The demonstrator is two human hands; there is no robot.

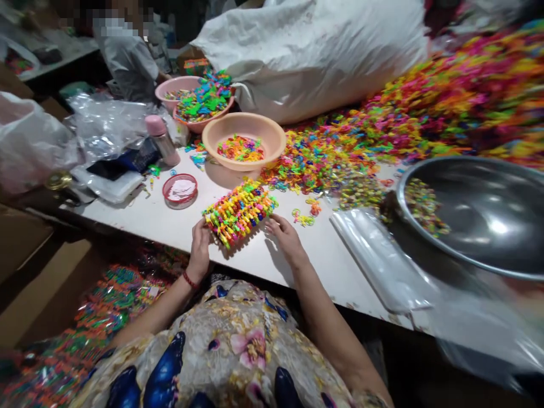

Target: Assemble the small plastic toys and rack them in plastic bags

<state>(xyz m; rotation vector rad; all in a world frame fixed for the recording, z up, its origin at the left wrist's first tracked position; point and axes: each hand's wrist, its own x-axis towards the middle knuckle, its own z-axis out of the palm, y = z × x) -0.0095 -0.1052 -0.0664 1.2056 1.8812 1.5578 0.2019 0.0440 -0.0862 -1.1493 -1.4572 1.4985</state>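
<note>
In the head view, a block of small bright plastic pieces in neat rows (240,212) is just over the front of the white table (140,218), its shadow beneath. My left hand (199,249) has its fingers closed round the block's left end; a red cord bracelet circles that wrist. At the lower right corner, my right hand (287,238) has its thumb and fingers bent against the block's edge, the fingertips partly hidden. A red-rimmed round dish of white powder (181,191) stands to the left. Some loose plastic pieces (304,216) lie to the right.
A peach basin (244,164) with colourful pieces stands behind the block. A large heap of pieces (340,147) spreads back right, beside a big white sack (314,56). Clear plastic bags (378,260) and a steel bowl (488,209) are right. A person (123,56) is behind.
</note>
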